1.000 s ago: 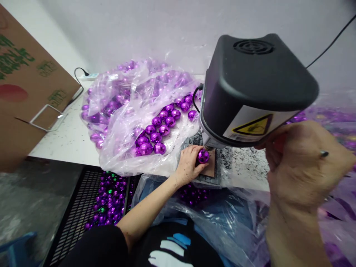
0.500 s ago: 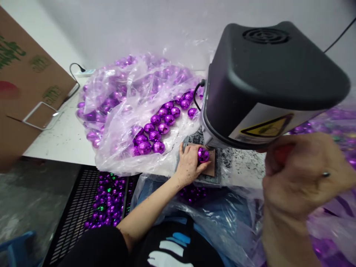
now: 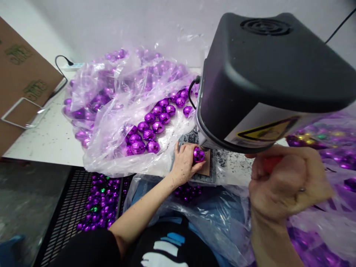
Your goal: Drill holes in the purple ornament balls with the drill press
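My left hand (image 3: 184,162) holds a shiny purple ball (image 3: 198,155) between thumb and fingers, over a small brown pad (image 3: 205,168) on the base of a black machine (image 3: 267,70). The ball sits just below the machine's lower front end. My right hand (image 3: 283,181) is wrapped round a red handle knob (image 3: 273,164) at the machine's right side. Left of the machine, several loose purple balls (image 3: 149,135) lie on the white table (image 3: 41,137) at the mouth of a clear plastic bag (image 3: 108,148) full of similar balls.
A cardboard box (image 3: 25,74) with a metal-wire frame stands at the far left. Below the table edge is a black crate (image 3: 65,207) with small purple and green balls. Another plastic bag (image 3: 328,230) lies at the right. Clear plastic covers my lap.
My right hand and the red knob have moved a little left and down in the picture. The view has shifted slightly. My left hand still holds the purple ball on the pad.
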The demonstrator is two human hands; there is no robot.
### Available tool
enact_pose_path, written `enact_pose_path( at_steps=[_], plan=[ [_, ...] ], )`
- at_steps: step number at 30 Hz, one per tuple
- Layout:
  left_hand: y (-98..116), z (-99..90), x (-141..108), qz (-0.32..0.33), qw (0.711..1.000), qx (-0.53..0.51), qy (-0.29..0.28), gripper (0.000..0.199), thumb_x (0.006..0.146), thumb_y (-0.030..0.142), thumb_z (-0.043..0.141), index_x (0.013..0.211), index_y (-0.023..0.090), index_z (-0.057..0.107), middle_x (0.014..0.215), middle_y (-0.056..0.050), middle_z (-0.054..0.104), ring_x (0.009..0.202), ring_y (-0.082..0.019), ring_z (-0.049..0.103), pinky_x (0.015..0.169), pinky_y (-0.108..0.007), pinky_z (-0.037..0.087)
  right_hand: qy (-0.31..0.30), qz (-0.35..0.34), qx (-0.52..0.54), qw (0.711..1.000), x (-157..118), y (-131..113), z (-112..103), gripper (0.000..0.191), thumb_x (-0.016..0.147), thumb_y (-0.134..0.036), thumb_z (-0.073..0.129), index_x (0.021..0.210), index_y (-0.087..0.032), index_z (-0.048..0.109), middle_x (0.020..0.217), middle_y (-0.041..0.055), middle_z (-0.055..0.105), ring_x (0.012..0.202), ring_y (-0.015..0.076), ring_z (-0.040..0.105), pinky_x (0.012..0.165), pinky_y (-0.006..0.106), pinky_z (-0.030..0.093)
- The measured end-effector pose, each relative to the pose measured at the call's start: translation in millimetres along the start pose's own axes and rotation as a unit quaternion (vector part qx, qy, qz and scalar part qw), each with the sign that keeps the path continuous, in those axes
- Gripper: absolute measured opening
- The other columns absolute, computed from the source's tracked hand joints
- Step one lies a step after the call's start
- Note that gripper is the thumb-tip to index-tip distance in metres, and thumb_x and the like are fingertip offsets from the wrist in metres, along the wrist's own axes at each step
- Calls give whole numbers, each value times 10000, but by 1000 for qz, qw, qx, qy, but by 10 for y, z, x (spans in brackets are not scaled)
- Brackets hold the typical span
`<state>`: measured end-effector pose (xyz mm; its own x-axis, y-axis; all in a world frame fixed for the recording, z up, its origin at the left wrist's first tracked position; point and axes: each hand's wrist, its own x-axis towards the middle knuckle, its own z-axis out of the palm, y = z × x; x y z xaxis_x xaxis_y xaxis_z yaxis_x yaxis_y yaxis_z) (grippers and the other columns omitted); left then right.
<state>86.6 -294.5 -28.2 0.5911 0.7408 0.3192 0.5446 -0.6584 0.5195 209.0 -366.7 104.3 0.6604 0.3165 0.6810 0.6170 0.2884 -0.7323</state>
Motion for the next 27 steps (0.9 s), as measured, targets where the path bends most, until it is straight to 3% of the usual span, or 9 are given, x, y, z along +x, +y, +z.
enact_pose_path(
  at_steps=[5, 11, 19, 27],
  plan=[
    [-13, 23, -26, -4, 1000, -6, -1, 464, 873, 397, 670, 1246, 180, 500, 1143, -95, 644, 1157, -284, 561, 1177, -578, 239, -19, -71, 41, 996, -105, 227, -78, 171, 843, -195, 494, 782, -150, 647, 562, -31, 495, 450, 61, 443, 437, 244, 329],
    [-4, 10, -30, -9, 1000, -9, 2, 447, 880, 402, 660, 1240, 184, 507, 1151, -97, 640, 1145, -280, 568, 1168, -564, 267, -47, -117, 50, 991, -153, 371, -106, 177, 842, -219, 499, 873, -172, 667, 564, -36, 485, 493, 85, 482, 541, 320, 489],
    [35, -59, -10, -23, 999, -41, -16, 387, 906, 388, 624, 1220, 189, 517, 1156, -104, 641, 1146, -286, 572, 1138, -573, 314, -71, -127, 71, 987, -175, 404, -150, 216, 828, -168, 498, 956, -181, 672, 653, -10, 529, 502, 78, 469, 459, 269, 428],
    [35, -43, -20, -33, 999, -31, -20, 418, 897, 399, 630, 1240, 194, 505, 1190, -111, 625, 1167, -290, 555, 1132, -549, 330, -32, -115, 39, 992, -293, 544, -115, 218, 862, -275, 456, 925, -251, 663, 615, 3, 503, 497, 115, 467, 424, 274, 392]
  ],
)
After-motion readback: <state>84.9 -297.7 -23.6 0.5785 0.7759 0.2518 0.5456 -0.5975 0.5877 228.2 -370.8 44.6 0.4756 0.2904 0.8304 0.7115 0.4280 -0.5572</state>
